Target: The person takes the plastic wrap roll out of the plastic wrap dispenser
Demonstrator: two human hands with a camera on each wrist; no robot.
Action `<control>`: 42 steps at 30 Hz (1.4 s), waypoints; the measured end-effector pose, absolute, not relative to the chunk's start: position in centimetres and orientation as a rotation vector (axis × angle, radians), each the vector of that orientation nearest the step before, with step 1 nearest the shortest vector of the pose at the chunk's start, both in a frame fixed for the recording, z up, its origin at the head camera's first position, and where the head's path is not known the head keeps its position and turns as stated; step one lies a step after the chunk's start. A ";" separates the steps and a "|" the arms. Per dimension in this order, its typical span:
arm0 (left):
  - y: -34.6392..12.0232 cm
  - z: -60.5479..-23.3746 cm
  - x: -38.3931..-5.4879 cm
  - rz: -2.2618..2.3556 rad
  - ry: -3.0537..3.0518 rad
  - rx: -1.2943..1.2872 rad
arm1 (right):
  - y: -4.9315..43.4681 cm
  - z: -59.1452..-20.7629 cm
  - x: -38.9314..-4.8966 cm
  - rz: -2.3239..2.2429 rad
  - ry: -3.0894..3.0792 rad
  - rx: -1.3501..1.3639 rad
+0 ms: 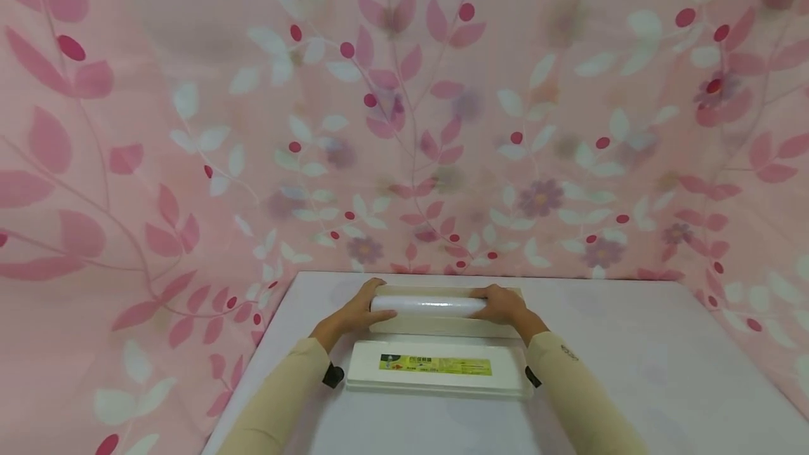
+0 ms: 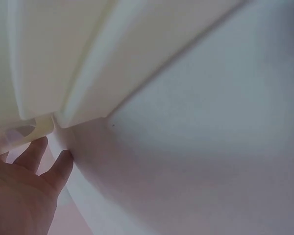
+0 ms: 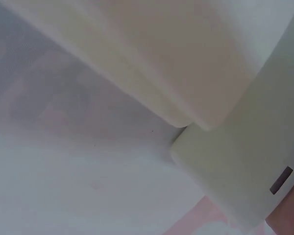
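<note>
A white roll of cling film lies along a long cream-white case base near the table's back edge. My left hand grips the roll's left end, with the thumb in front and the other fingers behind. The right hand holds its right end, covering that end from sight. In front lies the case's white lid, with a green and yellow label on top. The left wrist view shows fingers by a pale ring-shaped end. A slotted end of the base appears in the right wrist view.
The white table extends to both sides of the case. Pink leaf-patterned cloth hangs behind the back edge and along both sides. Dark straps sit at the wrists, close to the lid's ends.
</note>
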State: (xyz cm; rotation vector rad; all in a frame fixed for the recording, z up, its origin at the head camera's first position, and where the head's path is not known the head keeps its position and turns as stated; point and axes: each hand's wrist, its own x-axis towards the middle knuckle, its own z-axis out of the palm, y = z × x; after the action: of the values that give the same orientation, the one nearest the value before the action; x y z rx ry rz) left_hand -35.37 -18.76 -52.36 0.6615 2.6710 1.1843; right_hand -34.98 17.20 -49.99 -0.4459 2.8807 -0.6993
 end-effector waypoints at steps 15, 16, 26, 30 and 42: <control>-18.2 -52.0 -35.3 1.150 2.659 0.635 | 18.0 -49.2 -35.0 -0.621 2.946 -0.462; -18.3 -52.0 -35.4 1.146 2.665 0.627 | 17.9 -49.0 -35.0 -0.623 2.950 -0.459; -18.6 -51.9 -36.0 1.158 2.664 0.627 | 17.8 -48.2 -34.9 -0.675 2.959 -0.442; -18.5 -52.2 -35.9 1.171 2.654 0.582 | 17.9 -48.3 -34.7 -0.720 2.956 -0.445; -18.6 -52.3 -35.4 1.228 2.619 0.528 | 18.1 -48.2 -34.4 -0.747 2.964 -0.485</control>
State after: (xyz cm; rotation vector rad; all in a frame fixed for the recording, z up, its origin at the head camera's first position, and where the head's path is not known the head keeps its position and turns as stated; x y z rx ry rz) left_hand -35.41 -18.59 -52.26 0.5278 2.6186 1.2278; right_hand -34.38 18.14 -48.17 -0.4851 2.9642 -0.7474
